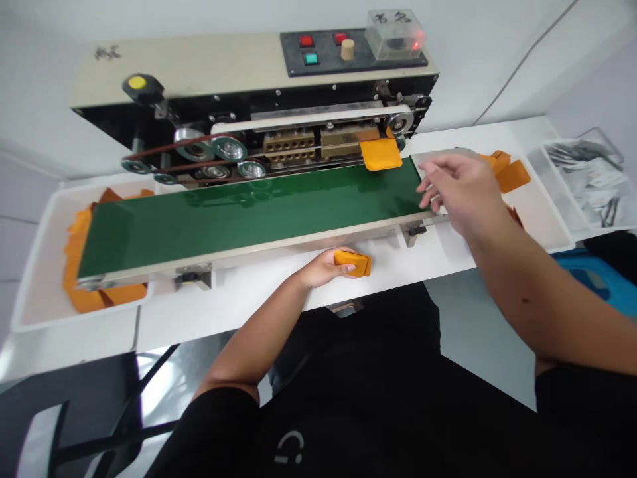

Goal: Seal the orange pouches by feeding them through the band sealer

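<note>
My left hand [326, 268] is closed around a couple of small orange pouches [352, 262], held low in front of the conveyor at the table's front edge. My right hand [456, 186] hovers by the right end of the green conveyor belt [249, 216], fingers loosely bent and apart, with nothing visible in them. To its left, an orange pouch [381, 155] hangs over the belt, its upper edge in the intake of the band sealer [293, 143]. Neither hand touches that pouch.
A white bin [37, 265] with orange pouches stands under the belt's left end. Another white bin [547, 216] at the right holds more pouches, beside a clear tray [567, 196] of small packets. The sealer's control panel [326, 56] sits on top. A blue stool [587, 272] stands lower right.
</note>
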### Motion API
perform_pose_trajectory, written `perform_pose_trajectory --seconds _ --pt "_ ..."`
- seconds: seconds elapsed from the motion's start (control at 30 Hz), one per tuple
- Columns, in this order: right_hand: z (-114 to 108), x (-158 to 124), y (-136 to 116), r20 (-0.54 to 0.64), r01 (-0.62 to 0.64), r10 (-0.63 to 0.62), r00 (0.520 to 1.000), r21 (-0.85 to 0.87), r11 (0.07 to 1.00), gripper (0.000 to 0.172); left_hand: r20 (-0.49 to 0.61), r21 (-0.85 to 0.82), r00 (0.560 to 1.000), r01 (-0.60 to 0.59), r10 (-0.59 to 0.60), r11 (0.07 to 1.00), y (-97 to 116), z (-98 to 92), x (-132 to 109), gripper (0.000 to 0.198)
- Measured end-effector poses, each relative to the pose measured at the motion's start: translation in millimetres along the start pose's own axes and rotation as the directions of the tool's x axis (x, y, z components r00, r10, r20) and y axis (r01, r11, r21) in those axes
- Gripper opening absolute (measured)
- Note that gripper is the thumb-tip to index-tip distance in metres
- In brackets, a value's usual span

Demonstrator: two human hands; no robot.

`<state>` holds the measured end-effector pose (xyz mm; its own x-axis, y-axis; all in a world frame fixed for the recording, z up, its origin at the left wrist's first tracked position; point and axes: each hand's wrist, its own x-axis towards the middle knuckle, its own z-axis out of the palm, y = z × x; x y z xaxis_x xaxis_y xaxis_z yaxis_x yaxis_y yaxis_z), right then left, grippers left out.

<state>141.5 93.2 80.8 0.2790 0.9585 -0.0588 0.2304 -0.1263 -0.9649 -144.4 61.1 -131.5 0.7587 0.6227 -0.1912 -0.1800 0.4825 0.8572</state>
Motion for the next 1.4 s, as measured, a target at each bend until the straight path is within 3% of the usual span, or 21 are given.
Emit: perform_pose_trajectory --seconds 0.1,0.2,0.33,0.47,0.67,0.9,1.03,1.13,1.2,1.3,1.4 --pt "0 -60 21 0.08 0.063 -0.058 0.995 -0.064 0.996 0.02 -0.004 -0.029 1.0 -0.022 0.022 0.999 2 2.3 1 0.052" --pt "12 -104 57 0.211 0.012 0.009 0.977 -0.099 0.995 0.022 0.014 -0.047 0.999 -0.029 0.03 0.998 3 3.0 1 0.05" --pt "37 -122 106 0.261 -0.119 0.152 0.953 -0.135 0.984 0.028 -0.001 -0.027 1.0 -0.013 0.013 1.0 4 3.7 0 0.052" --pt "57 -122 126 0.284 -0.141 0.17 0.944 -0.12 0.983 0.034 0.015 -0.038 1.0 -0.015 0.015 0.999 4 3.2 -2 0.053" --pt "62 -121 132 0.199 -0.079 0.099 0.975 -0.103 0.992 0.023 0.005 -0.026 0.998 -0.069 0.069 0.997 -2 -1.0 -2 0.052" --pt "45 -117 144 0.047 -0.077 0.08 0.996 -0.077 0.994 0.022 0.008 -0.009 0.998 -0.056 0.056 0.998 0 -0.6 -2 0.056" --pt "40 -118 139 0.123 -0.087 0.093 0.988 -0.052 0.995 0.024 0.018 0.017 0.999 -0.037 0.036 0.999 3 1.8 -4 0.054" --pt "42 -119 132 0.165 -0.045 0.06 0.984 -0.094 0.995 0.036 0.042 0.053 0.999 -0.021 0.019 0.998 6 3.7 -4 0.049" --pt "43 -118 126 0.174 0.018 0.019 0.985 -0.205 0.979 0.036 0.053 0.071 0.998 -0.024 0.021 0.997 7 4.8 -4 0.047" --pt "39 -115 111 0.249 0.157 -0.069 0.966 -0.354 0.922 0.019 0.08 0.084 0.996 -0.047 0.04 0.995 9 5.9 -4 0.045" --pt "26 -109 92 0.349 0.244 -0.108 0.931 -0.374 0.895 0.033 0.098 0.101 0.994 -0.048 0.038 0.994 12 6.6 -4 0.043"
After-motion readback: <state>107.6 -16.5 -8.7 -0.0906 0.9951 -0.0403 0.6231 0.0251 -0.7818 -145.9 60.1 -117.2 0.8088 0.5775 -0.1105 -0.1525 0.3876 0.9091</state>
